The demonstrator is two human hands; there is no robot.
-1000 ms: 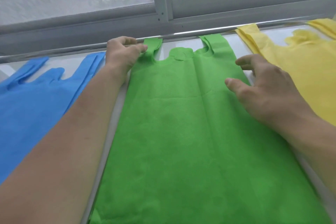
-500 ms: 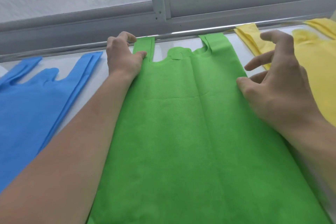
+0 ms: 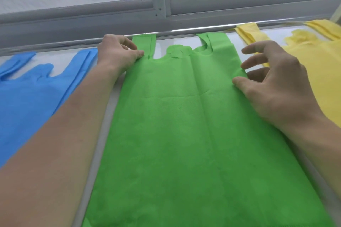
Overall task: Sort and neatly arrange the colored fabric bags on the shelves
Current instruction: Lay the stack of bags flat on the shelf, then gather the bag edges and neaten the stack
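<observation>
Fingers: left hand (image 3: 118, 52) curled at the base of the green bag's (image 3: 193, 134) left handle (image 3: 144, 45), thumb and index tips pressing or pinching its edge, can't tell which. Right hand (image 3: 276, 86) fingers spread wide and loosely bent, thumb tip on the green bag's right edge, other fingers lifted clear, holding nothing.

Head view, change: a second ago the left handle sat skewed under the left hand; now it lies straight, pointing at the window frame (image 3: 160, 14). The right hand rose off the fabric half a second ago and is back down at the edge. Read: green bag squared up and flat, this step looks about finished.

Count, relative to green bag: one blue bag (image 3: 27, 97) just left, narrow strip of shelf (image 3: 103, 134) between them; one yellow bag (image 3: 317, 57) just right, partly behind the right hand. Three bags visible, one per colour, though stacked layers can't be ruled out. Two hands.
</observation>
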